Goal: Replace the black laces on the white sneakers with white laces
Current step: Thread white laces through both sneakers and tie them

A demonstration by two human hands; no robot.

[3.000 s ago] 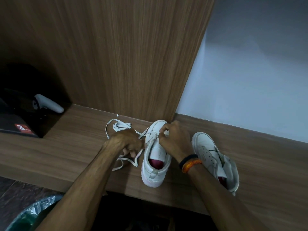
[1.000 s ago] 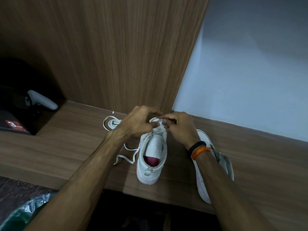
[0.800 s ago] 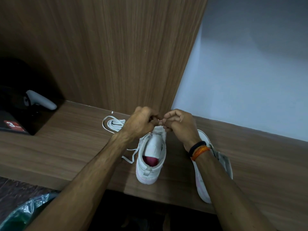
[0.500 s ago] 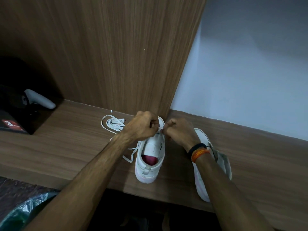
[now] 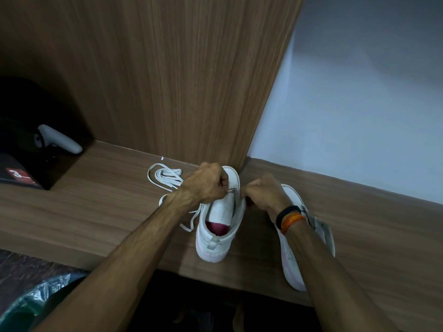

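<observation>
A: Start close in. What are the hands doing?

B: The left hand is curled into a fist at the toe end of the near sneaker, pinching a white lace. The right hand, just across from it, is curled the same way on the other side of that lace. I judge both are drawing it snug through the lowest eyelets.

A: And how far along is the job?

B: Early on this shoe, I'd say. The tongue below the hands lies bare, with no lacing crossing it. No black lace shows anywhere, so those look to be already out.

A: The other shoe?

B: The second sneaker lies under and beyond the right wrist, on the wooden shelf. The forearm covers most of it, so I can't tell whether it is laced.

A: Anything farther out?

B: Past the left hand, a loose bundle of white lace lies on the shelf. The eyelets themselves are hidden by the knuckles.
</observation>
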